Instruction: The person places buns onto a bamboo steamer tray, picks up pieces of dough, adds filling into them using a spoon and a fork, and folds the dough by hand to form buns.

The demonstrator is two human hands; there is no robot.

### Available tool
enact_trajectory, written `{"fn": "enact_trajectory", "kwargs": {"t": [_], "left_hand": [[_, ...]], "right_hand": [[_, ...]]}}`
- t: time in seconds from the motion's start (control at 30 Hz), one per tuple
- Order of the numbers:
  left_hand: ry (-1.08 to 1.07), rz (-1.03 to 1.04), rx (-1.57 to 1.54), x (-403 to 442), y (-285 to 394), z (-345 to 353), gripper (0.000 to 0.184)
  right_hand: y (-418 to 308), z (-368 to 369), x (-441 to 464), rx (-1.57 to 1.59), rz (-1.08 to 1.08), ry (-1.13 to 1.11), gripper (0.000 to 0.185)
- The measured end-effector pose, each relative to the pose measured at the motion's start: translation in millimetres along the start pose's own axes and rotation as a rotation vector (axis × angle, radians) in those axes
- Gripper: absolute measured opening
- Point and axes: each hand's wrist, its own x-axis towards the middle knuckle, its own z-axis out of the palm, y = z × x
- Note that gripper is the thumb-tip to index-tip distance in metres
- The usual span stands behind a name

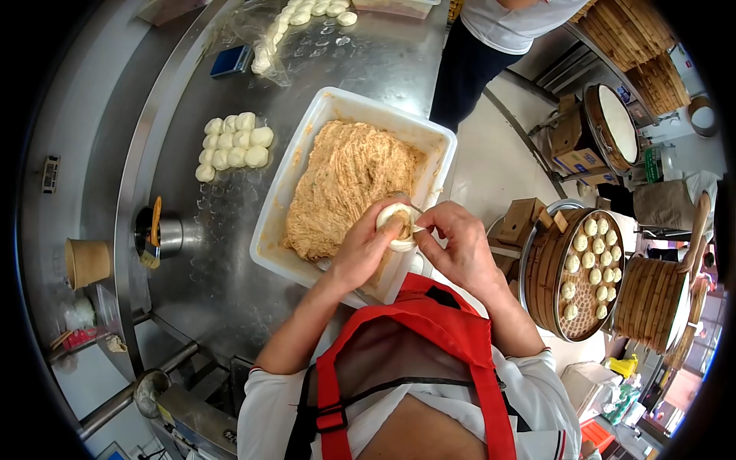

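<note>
A round dough wrapper (396, 228) with some filling in it rests in my left hand (366, 244), whose fingers curl around it and whose thumb lies over its middle. My right hand (458, 244) pinches the wrapper's right edge between thumb and fingers. Both hands are above the near right side of a white plastic tub (268, 218). A large mound of orange-brown filling (345, 180) lies in the tub. A thin metal tool shows partly just behind the wrapper; which hand holds it is unclear.
Dough pieces (234, 142) sit on the steel table (199, 268), left of the tub. Beyond are a blue scale (231, 61) and more dough (307, 11). A metal pot (170, 232) stands left. Right are a steamer of buns (590, 268) and stacked steamers (648, 303). Another person (498, 27) stands beyond the table.
</note>
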Motion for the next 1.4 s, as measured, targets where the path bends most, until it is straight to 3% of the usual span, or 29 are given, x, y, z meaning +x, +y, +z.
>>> {"fn": "enact_trajectory", "kwargs": {"t": [0.07,0.17,0.27,0.37,0.47,0.57,0.77,0.97,1.07,1.17,1.27,1.3,1.4], "left_hand": [[0.094,-0.054,-0.056,-1,-11,7,0.031],[0.085,0.041,-0.002,-2,-16,11,0.029],[0.054,0.096,0.061,-2,-25,9,0.033],[0.022,0.078,0.035,-5,-11,13,0.039],[0.0,0.109,0.171,-2,-10,8,0.042],[-0.018,0.063,0.08,0,-16,5,0.043],[-0.077,0.029,0.294,-1,-10,1,0.042],[-0.155,0.004,0.262,4,0,-5,0.042],[-0.173,0.034,0.557,5,0,-9,0.045],[-0.082,0.011,0.183,4,-3,-7,0.043],[-0.077,-0.008,0.227,0,0,-5,0.039],[-0.076,-0.091,0.1,-1,-3,-2,0.033],[-0.015,-0.025,0.15,-2,-21,-3,0.033]], "right_hand": [[0,3,1,-0.007,-0.04,0.01,0.018],[-11,2,4,-0.04,0.073,0.055,0.016],[-6,0,3,-0.063,0.035,-0.013,0.016],[-3,-1,1,0.006,0.114,-0.055,0.017],[-4,-1,-1,-0.004,0.061,-0.016,0.018],[-8,1,1,-0.014,0.005,0.072,0.015],[2,1,0,-0.064,-0.047,-0.026,0.017],[-5,2,-1,-0.1,-0.158,0.055,0.018],[-12,-2,3,-0.159,-0.143,-0.028,0.018],[-3,2,-1,-0.163,-0.111,-0.016,0.02],[1,8,-3,-0.122,-0.109,0.068,0.019],[-3,6,-2,-0.121,-0.123,0.06,0.019],[0,9,-2,-0.124,-0.203,0.09,0.02]]}}
